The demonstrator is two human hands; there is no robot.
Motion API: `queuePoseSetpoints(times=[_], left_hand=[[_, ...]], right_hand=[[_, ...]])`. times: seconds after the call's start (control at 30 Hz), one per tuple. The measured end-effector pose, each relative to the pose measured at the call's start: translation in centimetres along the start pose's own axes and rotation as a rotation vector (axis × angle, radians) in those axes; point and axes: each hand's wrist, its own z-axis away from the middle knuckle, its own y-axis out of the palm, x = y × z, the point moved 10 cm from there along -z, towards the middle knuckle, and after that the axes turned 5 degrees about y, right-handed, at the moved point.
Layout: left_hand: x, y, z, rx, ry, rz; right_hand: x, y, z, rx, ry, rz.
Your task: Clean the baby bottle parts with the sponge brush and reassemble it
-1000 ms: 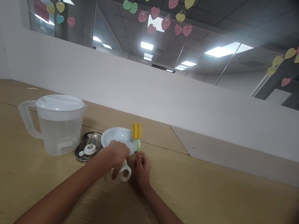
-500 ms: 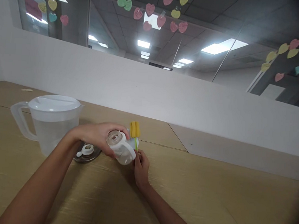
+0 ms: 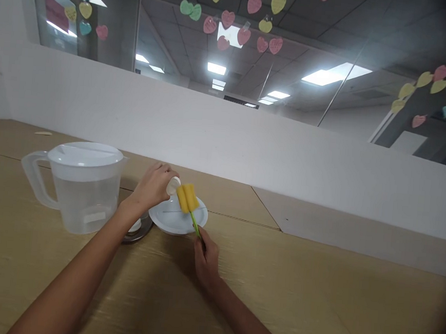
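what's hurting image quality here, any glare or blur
Head view: the ceiling lights flare brightly, the right corners fall dark, the wide lens tilts the white wall, and the left hand and sponge brush look slightly soft.

No legible text (scribbles on paper hearts [image 3: 254, 4] too small to read).

Translucent plastic pitcher [image 3: 83, 202], rough yellow foam sponge [image 3: 187, 197], glossy white plate [image 3: 176, 222], matt wood-grain tabletop [image 3: 274, 294]

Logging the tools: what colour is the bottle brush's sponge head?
The sponge head is yellow, best seen in the head view.
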Motion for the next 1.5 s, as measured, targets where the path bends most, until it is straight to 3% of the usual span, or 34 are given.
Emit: queuePoseSetpoints(times=[0.2, 0.53, 0.83, 1.0, 1.07, 1.13, 1.23, 1.4, 1.5], left_hand=[[-0.6, 0.7, 0.1, 0.000, 0.042, -0.101], [-5.8, 1.0, -0.4, 0.030, 0.212, -0.315], [-8.4, 3.4, -0.5, 0.091, 0.261, -0.354], [-11.9, 6.1, -0.2, 0.187, 0.374, -0.262], [-12.9, 6.3, -0.2, 0.190, 0.403, -0.228], [-12.6, 5.9, -0.4, 0.180, 0.386, -0.209], [-10.3, 5.0, -0.5, 0.174, 0.328, -0.170], [-5.7, 4.5, -0.3, 0.169, 0.206, -0.098], [-6.0, 5.2, 0.1, 0.228, 0.240, -0.050]], right_hand=[[1.0, 0.9, 0.1, 0.056, -0.075, 0.093], [0.0, 0.6, 0.0, 0.031, 0.014, 0.136], [-0.2, 0.1, 0.0, -0.010, 0.036, 0.115], [-0.9, -0.1, -0.1, -0.018, 0.103, 0.039], [-1.3, -0.5, -0.1, -0.059, 0.134, 0.007], [-1.2, -0.9, 0.0, -0.095, 0.135, -0.021], [-0.1, -1.1, 0.2, -0.112, 0.047, -0.021], [3.8, 0.6, 1.7, 0.036, -0.315, 0.102], [4.4, 0.7, 2.3, 0.030, -0.413, 0.135]])
